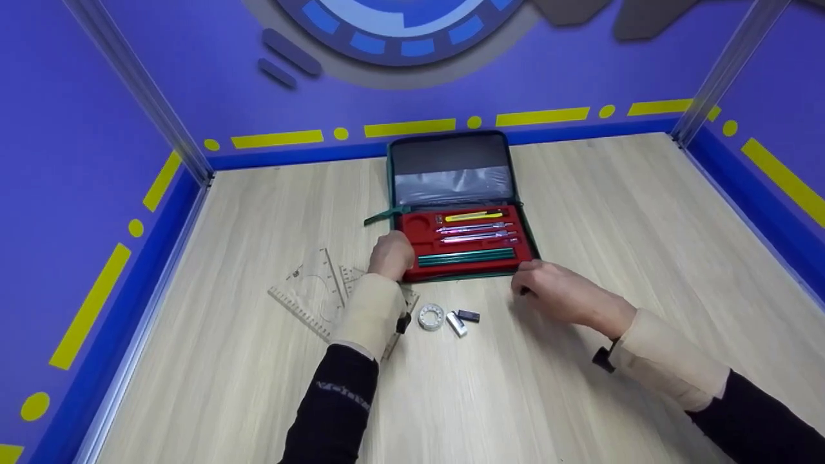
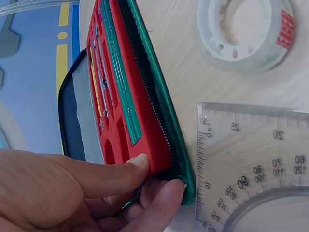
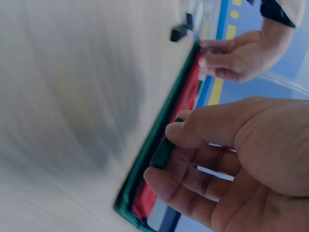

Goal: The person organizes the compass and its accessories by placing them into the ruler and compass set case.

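Observation:
An open green zip case (image 1: 452, 153) lies at the back, its lid raised toward the wall. Its red insert (image 2: 157, 159) holds green pencils (image 1: 465, 257), silver drawing instruments (image 1: 477, 238) and a slim yellow tool (image 1: 474, 216). My left hand (image 1: 392, 253) pinches the case's near left corner, thumb on the insert and fingers at the zip edge. By the near right corner, my right hand (image 1: 555, 290) pinches a small dark green tab (image 3: 164, 152) between thumb and fingers. Whether this tab is joined to the zip, I cannot tell.
Clear plastic set squares (image 1: 309, 293) lie partly under my left forearm. In front of the case sit a tape roll (image 1: 430, 317), a small silvery block (image 1: 457, 324) and a dark block (image 1: 468, 316). Blue panels (image 1: 283, 109) enclose the wooden table (image 1: 503, 399).

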### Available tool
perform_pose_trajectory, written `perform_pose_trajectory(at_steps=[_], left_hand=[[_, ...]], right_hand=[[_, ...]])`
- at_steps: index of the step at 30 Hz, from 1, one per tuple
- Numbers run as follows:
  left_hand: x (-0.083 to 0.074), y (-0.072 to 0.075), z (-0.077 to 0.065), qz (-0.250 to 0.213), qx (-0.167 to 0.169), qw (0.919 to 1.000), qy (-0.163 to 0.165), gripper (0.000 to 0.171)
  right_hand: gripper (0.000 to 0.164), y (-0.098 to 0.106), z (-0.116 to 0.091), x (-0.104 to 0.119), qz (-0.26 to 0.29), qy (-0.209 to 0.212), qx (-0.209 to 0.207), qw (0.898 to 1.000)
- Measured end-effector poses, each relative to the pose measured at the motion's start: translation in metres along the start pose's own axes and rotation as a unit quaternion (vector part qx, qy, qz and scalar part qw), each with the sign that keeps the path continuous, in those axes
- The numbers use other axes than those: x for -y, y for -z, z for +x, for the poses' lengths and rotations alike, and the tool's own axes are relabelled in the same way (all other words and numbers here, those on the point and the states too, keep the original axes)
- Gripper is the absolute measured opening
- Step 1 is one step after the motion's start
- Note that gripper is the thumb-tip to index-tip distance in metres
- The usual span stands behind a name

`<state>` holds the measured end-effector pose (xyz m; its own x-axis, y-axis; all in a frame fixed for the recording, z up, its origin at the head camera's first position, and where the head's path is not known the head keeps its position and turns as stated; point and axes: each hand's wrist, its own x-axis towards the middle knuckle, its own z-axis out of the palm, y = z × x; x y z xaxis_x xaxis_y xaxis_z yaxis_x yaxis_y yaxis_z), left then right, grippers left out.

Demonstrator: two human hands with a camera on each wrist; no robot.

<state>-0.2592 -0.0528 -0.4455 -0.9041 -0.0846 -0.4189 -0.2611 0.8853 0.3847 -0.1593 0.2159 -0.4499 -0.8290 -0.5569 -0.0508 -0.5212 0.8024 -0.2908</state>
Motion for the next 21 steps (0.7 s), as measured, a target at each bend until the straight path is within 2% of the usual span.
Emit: perform_pose_trajectory(at_steps=[8, 16, 21], left_hand=[[-0.001, -0.001, 0.003, 0.004, 0.008, 0.9999, 0.010, 0.010], [-0.001, -0.001, 0.002, -0.009, 0.006, 0.9999, 0.010, 0.014], [0.000, 0.000, 0.000, -0.012, 0.002, 0.9999, 0.002, 0.017]], right_hand=[[0.017, 0.028, 0.007, -0.006, 0.007, 0.035, -0.057, 0.998], [0.018, 0.059, 0.016, -0.006, 0.008, 0.005, -0.077, 0.997], [0.018, 0.075, 0.024, -0.004, 0.002, 0.016, -0.086, 0.996]])
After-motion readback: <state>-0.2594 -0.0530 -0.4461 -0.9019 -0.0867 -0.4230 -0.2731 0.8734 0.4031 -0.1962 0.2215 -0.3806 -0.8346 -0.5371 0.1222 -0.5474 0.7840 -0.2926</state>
